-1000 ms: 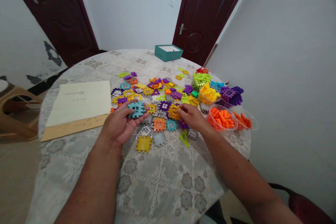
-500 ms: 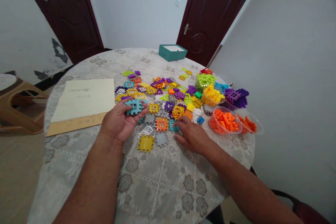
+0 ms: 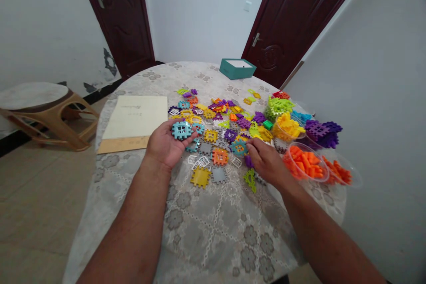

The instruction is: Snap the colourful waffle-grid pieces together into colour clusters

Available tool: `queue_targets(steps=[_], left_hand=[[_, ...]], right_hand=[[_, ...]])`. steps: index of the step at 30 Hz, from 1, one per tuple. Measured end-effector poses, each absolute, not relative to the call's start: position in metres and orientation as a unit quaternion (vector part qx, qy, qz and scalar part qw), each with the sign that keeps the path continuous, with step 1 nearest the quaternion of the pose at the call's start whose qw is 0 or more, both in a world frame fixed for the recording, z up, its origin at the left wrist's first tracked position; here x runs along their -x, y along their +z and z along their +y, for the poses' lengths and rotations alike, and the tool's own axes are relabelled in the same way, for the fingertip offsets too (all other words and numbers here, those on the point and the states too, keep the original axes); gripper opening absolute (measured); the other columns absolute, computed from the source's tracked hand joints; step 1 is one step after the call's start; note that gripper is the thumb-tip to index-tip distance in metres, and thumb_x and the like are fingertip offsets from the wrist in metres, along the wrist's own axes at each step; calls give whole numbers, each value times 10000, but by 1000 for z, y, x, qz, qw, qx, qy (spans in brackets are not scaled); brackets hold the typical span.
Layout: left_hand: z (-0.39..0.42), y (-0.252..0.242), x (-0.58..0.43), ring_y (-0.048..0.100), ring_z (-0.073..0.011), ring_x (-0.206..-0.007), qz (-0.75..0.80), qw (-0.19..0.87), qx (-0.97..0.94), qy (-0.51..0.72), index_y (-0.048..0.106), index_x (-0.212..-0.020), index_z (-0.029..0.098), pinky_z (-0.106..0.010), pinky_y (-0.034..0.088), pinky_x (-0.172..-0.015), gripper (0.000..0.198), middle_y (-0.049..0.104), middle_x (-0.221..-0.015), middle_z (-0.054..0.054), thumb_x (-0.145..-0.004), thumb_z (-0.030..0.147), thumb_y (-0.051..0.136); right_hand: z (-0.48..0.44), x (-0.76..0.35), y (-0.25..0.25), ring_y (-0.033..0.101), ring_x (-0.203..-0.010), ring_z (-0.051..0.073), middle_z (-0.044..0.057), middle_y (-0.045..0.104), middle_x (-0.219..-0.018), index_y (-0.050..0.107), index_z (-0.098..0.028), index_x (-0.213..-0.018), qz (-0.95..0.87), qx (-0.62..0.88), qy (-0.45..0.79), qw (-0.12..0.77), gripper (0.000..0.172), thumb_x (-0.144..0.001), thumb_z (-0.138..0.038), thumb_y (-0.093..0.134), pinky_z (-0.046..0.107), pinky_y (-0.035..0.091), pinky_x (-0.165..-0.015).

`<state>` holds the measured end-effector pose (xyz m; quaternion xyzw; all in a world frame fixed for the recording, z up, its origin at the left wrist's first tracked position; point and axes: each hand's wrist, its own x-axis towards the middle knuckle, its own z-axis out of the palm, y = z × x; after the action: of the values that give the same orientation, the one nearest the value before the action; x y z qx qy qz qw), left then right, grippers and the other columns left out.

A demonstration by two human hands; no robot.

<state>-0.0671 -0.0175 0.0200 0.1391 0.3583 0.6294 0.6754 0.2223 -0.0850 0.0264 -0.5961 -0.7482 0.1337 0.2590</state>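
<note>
In my left hand (image 3: 166, 145), palm up, lies a light-blue toothed building tile (image 3: 181, 130) with a window opening, held under the thumb. My right hand (image 3: 266, 159) pinches a teal building tile (image 3: 238, 147) by its right edge, raised over the pile. Between the hands lie an orange window tile (image 3: 220, 156), a grey tile (image 3: 218, 174), a mustard-yellow tile (image 3: 200, 177) and white window inserts (image 3: 203, 162). Below my right hand rests a lime-green toothed piece (image 3: 250, 180), with a purple piece (image 3: 249, 161) beside it.
Clear tubs with orange pieces (image 3: 305, 163), yellow pieces (image 3: 288, 126) and purple pieces (image 3: 319, 131) stand at the right. A cream paper sheet (image 3: 140, 115) lies at the left. A green box (image 3: 237, 69) sits at the table's far edge. A stool (image 3: 49, 115) stands left of the table.
My right hand has lifted the teal tile from the pile, uncovering the lime-green and purple pieces. My left hand still holds the light-blue tile. The view has turned left.
</note>
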Motion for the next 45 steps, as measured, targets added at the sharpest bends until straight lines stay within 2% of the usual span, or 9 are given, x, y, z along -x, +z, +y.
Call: queue_targets(steps=[4, 9, 14, 21, 25, 30, 34, 39, 45], left_hand=[[-22, 21, 62, 738, -290, -876, 359, 704, -160, 592, 659, -1008, 147, -484, 652, -784, 160, 718, -935, -136, -914, 266, 609], [-26, 23, 56, 709, -231, -795, 368, 716, -170, 568, 667, -986, 144, -392, 648, -661, 215, 719, -922, -123, -998, 314, 537], [-28, 17, 52, 686, -191, -788, 337, 733, -195, 558, 694, -980, 114, -374, 657, -696, 130, 722, -945, -114, -940, 198, 603], [-25, 18, 68, 747, -261, -889, 334, 674, -168, 638, 658, -1064, 114, -476, 657, -806, 217, 733, -978, -163, -875, 50, 572], [-20, 28, 85, 759, -278, -906, 345, 610, -109, 705, 612, -1064, 147, -461, 655, -812, 205, 709, -939, -144, -904, 55, 521], [-18, 33, 91, 755, -270, -917, 361, 586, -69, 722, 593, -1091, 183, -469, 656, -821, 233, 691, -951, -122, -906, 70, 507], [-20, 33, 90, 755, -281, -904, 360, 598, -72, 713, 600, -1064, 176, -471, 657, -792, 195, 686, -931, -123, -908, 95, 516], [-19, 32, 90, 753, -304, -934, 355, 593, -61, 721, 614, -1036, 156, -490, 649, -823, 175, 682, -933, -139, -894, 90, 534], [-18, 29, 88, 751, -294, -877, 358, 601, -72, 711, 613, -1059, 155, -459, 654, -767, 194, 682, -903, -131, -889, 99, 540]], right_hand=[[-63, -197, 47, 551, -674, 162, -14, 591, -710, 600, -232, -919, -735, 548, 258, 305, 329, -1082, -466, 437, 280, 415, -646], [-27, -153, 50, 548, -695, 144, -16, 624, -738, 674, -217, -935, -768, 480, 277, 320, 310, -1067, -436, 499, 265, 398, -662], [-3, -119, 42, 612, -774, 141, -2, 706, -849, 715, -204, -955, -805, 442, 235, 318, 219, -1042, -333, 561, 255, 417, -716], [25, -112, 31, 661, -891, 186, 51, 744, -961, 726, -189, -994, -802, 479, 108, 340, 191, -1041, -268, 559, 296, 461, -832], [34, -119, 15, 672, -1087, 237, 108, 748, -1156, 724, -172, -1144, -822, 512, 76, 237, 195, -990, -200, 609, 342, 477, -974], [28, -108, -5, 629, -1239, 255, 142, 673, -1335, 664, -195, -1332, -847, 513, 82, 112, 379, -971, -311, 671, 357, 471, -1051], [31, -105, -11, 650, -1214, 270, 154, 690, -1303, 694, -193, -1295, -836, 536, 78, 89, 344, -985, -338, 652, 365, 477, -1040], [36, -117, -11, 664, -1200, 249, 129, 732, -1266, 722, -179, -1237, -840, 518, 101, 128, 281, -973, -266, 680, 340, 471, -1044], [33, -123, -11, 683, -1048, 220, 91, 763, -1108, 747, -186, -1100, -835, 512, 105, 172, 157, -982, -255, 672, 307, 486, -925]])
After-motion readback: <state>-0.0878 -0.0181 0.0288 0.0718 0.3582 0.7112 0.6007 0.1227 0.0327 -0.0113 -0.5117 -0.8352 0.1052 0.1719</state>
